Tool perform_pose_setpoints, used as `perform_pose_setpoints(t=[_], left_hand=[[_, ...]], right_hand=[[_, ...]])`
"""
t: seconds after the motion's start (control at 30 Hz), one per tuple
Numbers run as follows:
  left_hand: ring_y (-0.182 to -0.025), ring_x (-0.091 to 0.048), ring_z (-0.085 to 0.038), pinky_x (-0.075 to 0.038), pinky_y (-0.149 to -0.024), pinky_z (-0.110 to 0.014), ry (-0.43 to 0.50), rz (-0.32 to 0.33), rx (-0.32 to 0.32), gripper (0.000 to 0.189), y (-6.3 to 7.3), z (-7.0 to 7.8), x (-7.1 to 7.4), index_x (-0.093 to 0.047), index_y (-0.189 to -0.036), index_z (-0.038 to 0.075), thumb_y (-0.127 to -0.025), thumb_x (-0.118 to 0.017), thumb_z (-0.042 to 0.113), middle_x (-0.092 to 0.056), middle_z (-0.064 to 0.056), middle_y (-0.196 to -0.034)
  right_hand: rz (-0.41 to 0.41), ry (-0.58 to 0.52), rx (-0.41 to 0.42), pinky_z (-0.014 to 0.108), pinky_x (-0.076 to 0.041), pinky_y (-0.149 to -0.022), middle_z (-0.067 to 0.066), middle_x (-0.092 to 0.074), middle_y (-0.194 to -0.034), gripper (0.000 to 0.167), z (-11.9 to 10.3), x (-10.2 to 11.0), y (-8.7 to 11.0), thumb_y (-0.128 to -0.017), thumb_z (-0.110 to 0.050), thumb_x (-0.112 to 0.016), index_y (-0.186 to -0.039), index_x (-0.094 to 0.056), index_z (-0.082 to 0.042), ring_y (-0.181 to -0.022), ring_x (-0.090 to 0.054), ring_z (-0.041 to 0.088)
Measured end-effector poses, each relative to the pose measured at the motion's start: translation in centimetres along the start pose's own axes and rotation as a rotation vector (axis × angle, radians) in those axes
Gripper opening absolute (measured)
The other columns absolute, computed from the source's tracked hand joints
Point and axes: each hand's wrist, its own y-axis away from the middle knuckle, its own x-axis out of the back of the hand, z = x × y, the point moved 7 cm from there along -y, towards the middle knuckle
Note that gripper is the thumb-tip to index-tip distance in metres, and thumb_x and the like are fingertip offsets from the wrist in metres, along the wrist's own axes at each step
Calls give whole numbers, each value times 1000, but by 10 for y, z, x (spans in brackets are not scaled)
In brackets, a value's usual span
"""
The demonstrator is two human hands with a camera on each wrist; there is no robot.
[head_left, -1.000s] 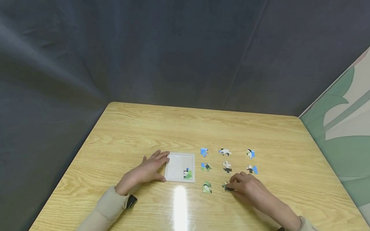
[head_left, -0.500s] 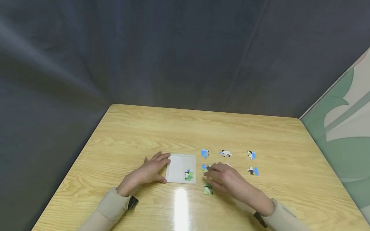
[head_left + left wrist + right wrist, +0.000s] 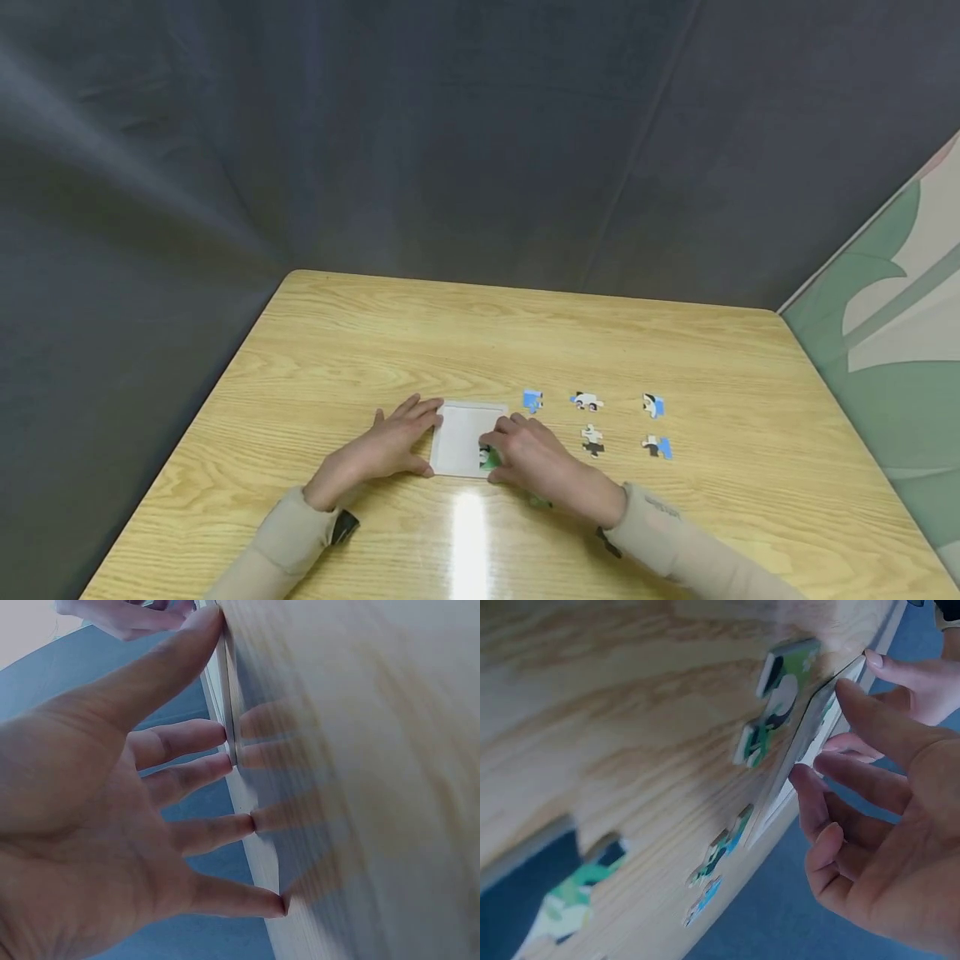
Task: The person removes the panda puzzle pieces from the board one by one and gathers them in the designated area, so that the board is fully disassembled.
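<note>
On the table lies a shallow white square puzzle tray (image 3: 456, 437). One panda puzzle piece (image 3: 491, 459) with green and white sits in its lower right corner, partly covered by my right hand (image 3: 531, 458). That hand's curled index finger reaches over the tray, its thumb at the lower rim. Fingertips meet the tray's right side in the right wrist view, and I cannot tell whether they pinch the piece or the rim. My left hand (image 3: 386, 446) spreads along the left side, fingers extended, with thumb and index fingertip touching the tray edge.
Right of the tray lie loose pieces, including a blue piece (image 3: 532, 401), a panda-face piece (image 3: 587, 401) and a white-and-black piece (image 3: 592, 441). A green-and-white piece (image 3: 787, 686) and a dark-and-green piece (image 3: 562, 892) lie near my right hand and wrist.
My right hand has left the dark piece it touched and moved left onto the tray's lower right corner. My left hand stays at the tray's left edge.
</note>
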Motion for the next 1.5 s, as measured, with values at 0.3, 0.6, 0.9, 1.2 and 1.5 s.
perform_pose_setpoints(t=[0.3,0.6,0.9,1.2,1.5], left_hand=[[-144,-15,-41,-14,-95,-81,-3,7,-4,63,1,2,1,-52,-131,8,-78,-80,25,-28,-8,-156],[-143,-15,-42,-15,-94,-82,-11,10,-17,62,2,3,3,-52,-130,7,-78,-80,24,-28,-10,-156],[-143,-16,-43,-16,-94,-82,-10,11,-18,62,1,4,3,-52,-130,7,-78,-80,24,-29,-10,-155],[-143,-15,-42,-16,-94,-82,-16,2,-28,61,-1,6,3,-52,-130,8,-78,-79,24,-28,-9,-156],[-143,-13,-43,-14,-93,-82,-8,-15,-60,62,-2,10,1,-50,-131,8,-78,-79,24,-26,-11,-157]], right_hand=[[-15,-133,-12,17,-41,-60,1,-58,-86,47,2,-4,-6,-67,-23,-88,-107,-71,-6,-72,-45,9],[37,-112,-46,17,-39,-59,0,-59,-85,45,1,-2,-4,-63,-22,-89,-104,-74,-9,-71,-46,10],[29,-134,-46,17,-43,-62,0,-59,-86,45,0,1,-5,-63,-13,-90,-104,-73,-8,-73,-47,10],[26,-177,-49,17,-44,-63,1,-59,-85,42,2,2,-4,-63,-10,-89,-102,-73,-5,-74,-48,10],[167,-185,-44,20,-46,-61,2,-62,-91,41,20,41,23,-71,-12,-85,-109,-72,-6,-76,-54,14]])
